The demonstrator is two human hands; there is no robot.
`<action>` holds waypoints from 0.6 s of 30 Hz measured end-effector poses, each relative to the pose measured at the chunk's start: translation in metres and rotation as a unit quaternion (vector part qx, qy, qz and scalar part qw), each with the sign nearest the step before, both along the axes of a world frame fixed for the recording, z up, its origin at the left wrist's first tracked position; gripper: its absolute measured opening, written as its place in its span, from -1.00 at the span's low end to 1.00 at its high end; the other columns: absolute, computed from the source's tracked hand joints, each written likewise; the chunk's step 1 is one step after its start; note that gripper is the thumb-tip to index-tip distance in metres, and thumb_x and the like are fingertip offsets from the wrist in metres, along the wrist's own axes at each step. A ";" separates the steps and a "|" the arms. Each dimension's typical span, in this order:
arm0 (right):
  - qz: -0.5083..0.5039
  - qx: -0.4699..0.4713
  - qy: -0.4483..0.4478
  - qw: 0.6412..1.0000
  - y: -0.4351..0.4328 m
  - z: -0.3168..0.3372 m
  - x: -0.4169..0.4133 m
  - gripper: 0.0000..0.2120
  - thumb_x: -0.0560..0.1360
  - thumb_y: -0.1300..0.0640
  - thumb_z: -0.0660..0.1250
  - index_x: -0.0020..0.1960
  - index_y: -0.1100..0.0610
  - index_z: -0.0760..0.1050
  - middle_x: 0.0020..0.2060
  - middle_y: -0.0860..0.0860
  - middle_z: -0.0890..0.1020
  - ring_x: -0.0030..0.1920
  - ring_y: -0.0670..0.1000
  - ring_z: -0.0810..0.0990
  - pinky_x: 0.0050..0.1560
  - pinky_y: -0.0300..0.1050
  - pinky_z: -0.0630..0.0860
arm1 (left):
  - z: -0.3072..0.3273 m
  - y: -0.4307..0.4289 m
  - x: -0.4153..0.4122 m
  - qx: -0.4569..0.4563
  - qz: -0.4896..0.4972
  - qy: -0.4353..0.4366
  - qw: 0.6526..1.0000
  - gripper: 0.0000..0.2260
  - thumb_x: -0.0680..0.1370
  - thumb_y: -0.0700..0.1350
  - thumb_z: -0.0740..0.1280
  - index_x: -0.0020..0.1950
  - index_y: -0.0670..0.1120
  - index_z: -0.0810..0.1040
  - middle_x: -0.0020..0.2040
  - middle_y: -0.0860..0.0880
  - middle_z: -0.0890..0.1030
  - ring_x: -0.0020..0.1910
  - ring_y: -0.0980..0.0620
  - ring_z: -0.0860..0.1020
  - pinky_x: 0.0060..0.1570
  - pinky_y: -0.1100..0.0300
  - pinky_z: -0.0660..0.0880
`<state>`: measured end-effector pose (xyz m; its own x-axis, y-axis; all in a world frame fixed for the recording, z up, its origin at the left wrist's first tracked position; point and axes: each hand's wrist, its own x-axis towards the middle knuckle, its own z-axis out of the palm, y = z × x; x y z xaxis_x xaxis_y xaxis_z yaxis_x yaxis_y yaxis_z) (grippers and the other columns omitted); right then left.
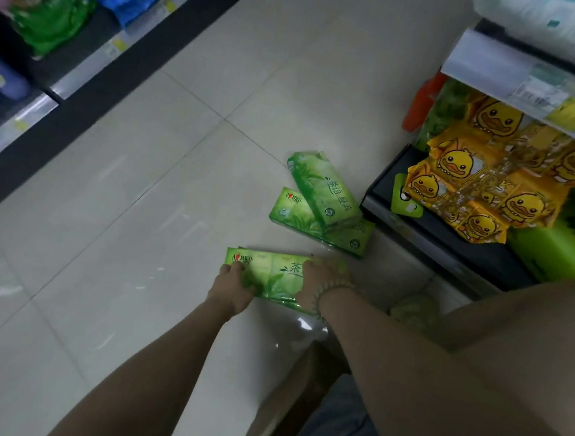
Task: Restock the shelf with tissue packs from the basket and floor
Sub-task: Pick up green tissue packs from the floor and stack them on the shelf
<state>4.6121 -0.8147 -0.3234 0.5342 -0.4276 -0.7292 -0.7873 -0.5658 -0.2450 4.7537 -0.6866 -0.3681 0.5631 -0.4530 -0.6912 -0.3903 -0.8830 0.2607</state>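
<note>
On the floor, both hands grip a green tissue pack

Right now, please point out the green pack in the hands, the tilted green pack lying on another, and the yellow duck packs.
held green pack [276, 273]: head view, middle of its printed top.
tilted green pack [325, 190]: head view, middle of its face.
yellow duck packs [482, 189]: head view, middle of the pile.

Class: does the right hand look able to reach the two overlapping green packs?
Probably not yet: the right hand grips the near pack with the left hand. Only bare floor separates it from the overlapping packs.
</note>
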 end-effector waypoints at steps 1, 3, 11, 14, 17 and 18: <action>-0.004 0.008 0.008 1.000 0.000 -0.003 -0.002 -0.46 0.48 -0.06 0.25 0.39 0.10 0.25 0.38 0.11 0.30 0.38 0.17 0.26 0.35 0.16 0.25 | -0.003 0.001 0.001 -0.003 0.010 -0.002 1.000 -0.46 0.46 -0.08 0.37 0.39 -0.15 0.31 0.30 -0.17 0.30 0.21 -0.24 0.46 0.23 -0.05 0.42; -0.022 0.025 0.028 0.999 -0.002 -0.009 -0.008 -0.49 0.48 -0.05 0.23 0.37 0.11 0.27 0.36 0.11 0.33 0.38 0.18 0.27 0.38 0.16 0.22 | -0.006 0.003 0.003 -0.006 0.028 -0.010 1.000 -0.48 0.46 -0.09 0.37 0.38 -0.17 0.33 0.31 -0.17 0.27 0.19 -0.24 0.47 0.23 -0.05 0.43; -0.130 0.073 0.080 0.986 -0.005 -0.027 -0.017 -0.24 0.44 -0.13 0.24 0.50 0.17 0.06 0.47 0.19 0.12 0.46 0.21 0.09 0.44 0.12 0.14 | -0.017 0.006 0.006 0.039 0.075 -0.037 0.996 -0.51 0.50 -0.01 0.30 0.39 -0.14 0.30 0.32 -0.19 0.29 0.25 -0.26 0.38 0.25 -0.04 0.38; -0.201 0.104 0.087 0.970 -0.005 -0.028 -0.019 -0.22 0.50 -0.12 0.23 0.53 0.17 -0.05 0.48 0.17 0.06 0.47 0.16 0.09 0.44 0.00 0.15 | -0.018 0.006 0.005 0.077 0.078 -0.069 0.992 -0.53 0.52 0.06 0.27 0.37 -0.06 0.25 0.31 -0.16 0.30 0.29 -0.23 0.31 0.22 -0.05 0.31; -0.230 0.161 0.073 0.957 -0.004 -0.030 -0.018 -0.27 0.56 0.00 0.22 0.53 0.19 -0.13 0.49 0.17 0.02 0.47 0.15 0.09 0.46 0.01 0.10 | -0.021 0.007 0.007 0.052 0.124 -0.011 0.991 -0.48 0.47 0.05 0.33 0.35 -0.04 0.24 0.26 -0.17 0.35 0.25 -0.25 0.36 0.04 0.01 0.42; -0.220 0.177 0.074 0.956 -0.005 -0.031 -0.017 -0.28 0.57 0.03 0.20 0.52 0.20 -0.16 0.49 0.17 -0.01 0.48 0.16 0.06 0.47 0.05 0.07 | -0.021 0.008 0.009 0.045 0.144 0.019 0.988 -0.41 0.39 0.08 0.36 0.34 -0.03 0.23 0.24 -0.17 0.37 0.22 -0.25 0.39 0.05 0.01 0.45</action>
